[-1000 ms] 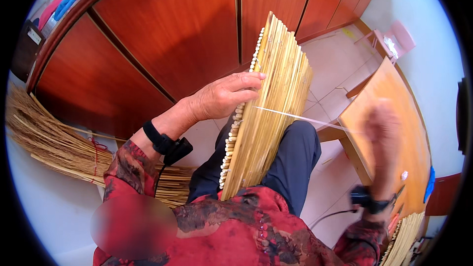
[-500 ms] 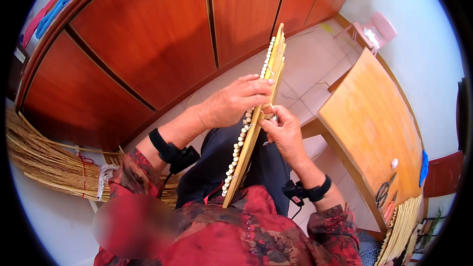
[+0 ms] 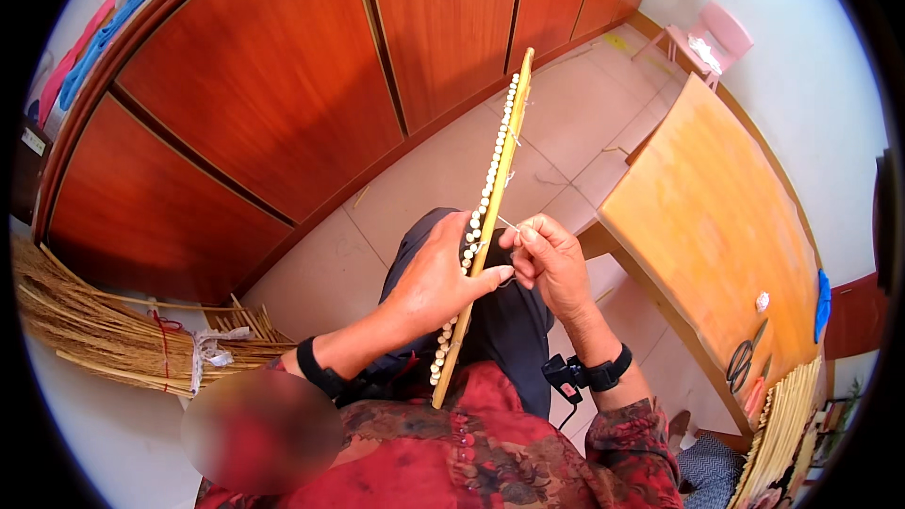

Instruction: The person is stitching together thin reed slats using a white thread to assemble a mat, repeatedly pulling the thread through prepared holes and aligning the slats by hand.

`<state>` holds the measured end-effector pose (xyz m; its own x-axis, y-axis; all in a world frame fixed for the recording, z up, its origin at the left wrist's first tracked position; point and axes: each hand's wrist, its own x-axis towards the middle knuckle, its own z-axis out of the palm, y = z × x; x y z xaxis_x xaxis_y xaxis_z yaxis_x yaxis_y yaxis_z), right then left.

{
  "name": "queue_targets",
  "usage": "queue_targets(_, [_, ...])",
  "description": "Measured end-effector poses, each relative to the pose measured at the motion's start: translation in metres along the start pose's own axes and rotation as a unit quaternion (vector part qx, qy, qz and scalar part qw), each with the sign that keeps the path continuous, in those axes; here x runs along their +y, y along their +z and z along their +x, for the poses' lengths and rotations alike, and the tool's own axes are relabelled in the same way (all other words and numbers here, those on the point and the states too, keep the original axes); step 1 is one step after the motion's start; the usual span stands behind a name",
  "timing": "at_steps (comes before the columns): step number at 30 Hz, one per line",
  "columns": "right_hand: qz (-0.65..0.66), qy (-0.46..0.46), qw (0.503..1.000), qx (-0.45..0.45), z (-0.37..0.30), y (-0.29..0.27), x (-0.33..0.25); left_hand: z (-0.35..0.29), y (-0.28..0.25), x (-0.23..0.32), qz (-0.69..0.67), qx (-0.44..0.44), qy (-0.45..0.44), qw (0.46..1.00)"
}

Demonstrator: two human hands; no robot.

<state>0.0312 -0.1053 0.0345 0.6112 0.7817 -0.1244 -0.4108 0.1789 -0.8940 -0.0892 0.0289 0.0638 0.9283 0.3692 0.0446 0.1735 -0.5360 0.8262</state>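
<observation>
"What sort of place is this?"
"Seemingly a home handcraft space: bundled dry stalks [image 3: 113,330] at left, scissors [image 3: 742,365] on a wooden counter [image 3: 707,217]."
"Why home?"
"Reddish-brown cabinets [image 3: 264,66], a pink chair [image 3: 726,33]."

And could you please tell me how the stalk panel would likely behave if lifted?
The stalk panel would probably be stiff lengthwise, since its outer stalk looks straight. It may flex crosswise, as many separate stalk ends show in a row. It is likely light for its size, its stalks looking slender.
</observation>
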Motion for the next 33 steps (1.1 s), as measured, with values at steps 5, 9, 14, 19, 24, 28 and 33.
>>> queue_targets(5, [0.09,0.058,0.993,-0.051,-0.01,-0.008,-0.023,0.011,0.007,0.001,-0.056,-0.043,0.015,0.997])
queue_targets(9, [0.052,0.054,0.997,0.028,-0.054,-0.029,-0.059,0.009,0.005,-0.004,-0.072,-0.05,-0.066,0.994])
queue_targets(14, [0.167,-0.241,0.932,0.215,-0.13,-0.109,-0.129,0.013,0.003,-0.011,0.019,0.034,0.036,0.999])
queue_targets(19, [0.221,-0.398,0.885,0.093,-0.176,-0.186,-0.173,0.016,0.008,-0.011,-0.03,-0.015,-0.038,0.999])
queue_targets(24, [-0.119,-0.336,0.846,0.397,-0.168,-0.19,-0.14,0.022,0.007,-0.012,-0.059,0.006,-0.055,0.997])
queue_targets(28, [-0.644,-0.226,0.618,0.39,-0.126,-0.097,-0.114,0.023,0.002,-0.018,-0.094,-0.018,-0.032,0.995])
queue_targets(33, [-0.451,-0.234,0.849,0.144,-0.055,-0.011,-0.06,0.018,-0.005,-0.013,-0.127,-0.037,-0.07,0.989])
